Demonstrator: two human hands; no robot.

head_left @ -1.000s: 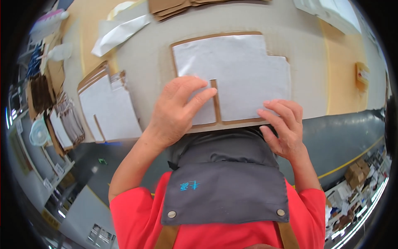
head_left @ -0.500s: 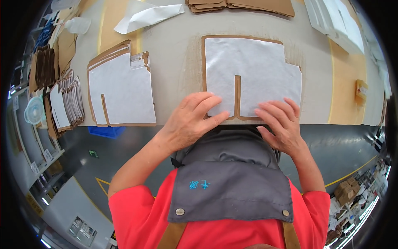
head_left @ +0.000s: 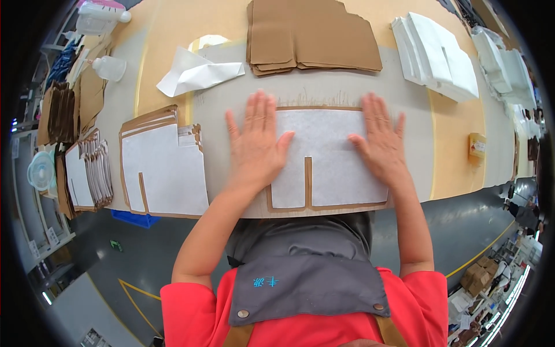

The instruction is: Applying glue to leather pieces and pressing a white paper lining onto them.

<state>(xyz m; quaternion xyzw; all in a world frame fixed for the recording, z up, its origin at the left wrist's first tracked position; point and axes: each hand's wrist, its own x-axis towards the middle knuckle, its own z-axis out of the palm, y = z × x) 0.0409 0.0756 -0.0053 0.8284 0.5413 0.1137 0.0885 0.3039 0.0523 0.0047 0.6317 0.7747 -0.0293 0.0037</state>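
A flat brown piece, perhaps leather, lies before me, its edge (head_left: 347,206) showing around a white sheet (head_left: 335,162) with a slot at the near side. My left hand (head_left: 257,141) rests flat over its left edge, fingers stretched away from me. Flat across the right edge lies my right hand (head_left: 378,139), fingers likewise extended. Neither hand grips anything. The piece's upper right corner is hidden by my right hand. To the left sits a stack of similar white-faced brown pieces (head_left: 165,162).
At the back lies a stack of brown pieces (head_left: 318,37), with folded white sheets (head_left: 439,58) to its right. A loose white sheet (head_left: 196,75) is at the back left, near a squeeze bottle (head_left: 110,68). A small yellow block (head_left: 477,148) sits on the right.
Both hands have moved from the piece's near edge up to its far part and flattened, fingers now straight. The view has shifted, showing more of the table's back.
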